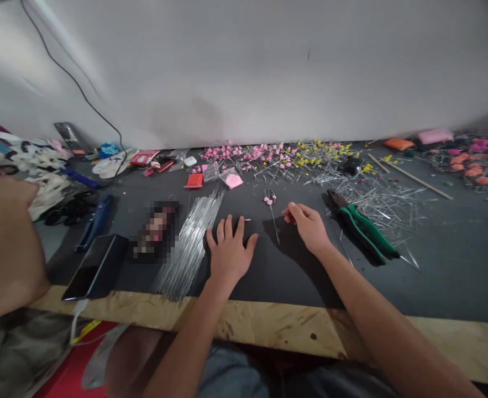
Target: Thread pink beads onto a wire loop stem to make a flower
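My left hand (230, 251) lies palm down on the dark tabletop with its fingers spread. A tiny pink stick-like piece (247, 220) is at its index fingertip. Just left of that hand lies a bundle of straight silvery wires (189, 243). My right hand (309, 225) hovers low over the table, thumb and fingers curled together; whatever they may hold is hidden. Between the hands, apart from both, lies a looped wire stem (273, 217) with pink blobs near its top. Pliers with green and black handles (362, 229) rest to the right of my right hand.
Pink-tipped wires (247, 155) and yellow-tipped wires (318, 152) pile along the wall. Loose wires (380, 204) lie behind the pliers. A phone (90, 271), a blue stapler-like tool (94, 224) and a pixelated object (155, 231) are leftward. Another person's arm (9, 237) reaches in at left.
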`<control>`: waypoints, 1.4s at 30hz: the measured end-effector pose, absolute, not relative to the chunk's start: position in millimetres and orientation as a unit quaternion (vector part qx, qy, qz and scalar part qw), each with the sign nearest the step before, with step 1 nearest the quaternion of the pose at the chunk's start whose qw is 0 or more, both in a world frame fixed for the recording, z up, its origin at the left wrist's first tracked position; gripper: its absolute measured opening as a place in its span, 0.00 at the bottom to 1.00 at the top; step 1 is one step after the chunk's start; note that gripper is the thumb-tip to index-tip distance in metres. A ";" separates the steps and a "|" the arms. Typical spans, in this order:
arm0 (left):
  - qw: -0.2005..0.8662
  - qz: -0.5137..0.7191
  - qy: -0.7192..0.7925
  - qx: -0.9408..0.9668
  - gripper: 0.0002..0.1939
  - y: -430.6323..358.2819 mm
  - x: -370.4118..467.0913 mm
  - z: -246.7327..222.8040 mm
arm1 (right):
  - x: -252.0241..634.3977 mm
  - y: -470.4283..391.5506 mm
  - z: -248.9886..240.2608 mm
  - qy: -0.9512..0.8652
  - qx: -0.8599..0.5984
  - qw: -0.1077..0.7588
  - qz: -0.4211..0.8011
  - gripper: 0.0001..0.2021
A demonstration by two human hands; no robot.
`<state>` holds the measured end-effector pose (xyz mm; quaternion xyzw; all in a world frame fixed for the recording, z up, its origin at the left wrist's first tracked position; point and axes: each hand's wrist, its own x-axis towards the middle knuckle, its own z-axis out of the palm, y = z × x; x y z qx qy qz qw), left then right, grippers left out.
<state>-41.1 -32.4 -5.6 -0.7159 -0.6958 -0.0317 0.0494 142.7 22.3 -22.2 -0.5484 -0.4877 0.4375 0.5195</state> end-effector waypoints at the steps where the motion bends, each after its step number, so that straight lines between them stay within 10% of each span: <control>1: 0.049 -0.031 -0.696 -0.716 0.30 -32.5 -41.0 -5.5 | 142.9 22.5 -22.5 -0.489 -0.548 0.519 0.437 0.20; 22: 0.055 -0.043 -0.677 -0.733 0.26 -35.8 -44.7 -9.4 | 106.5 -2.8 -11.6 -0.835 -0.508 0.184 0.103 0.19; 42: 0.059 -0.076 -0.679 -0.727 0.26 -36.0 -45.9 -12.1 | 102.6 -2.5 -11.8 -0.838 -0.524 0.126 0.083 0.22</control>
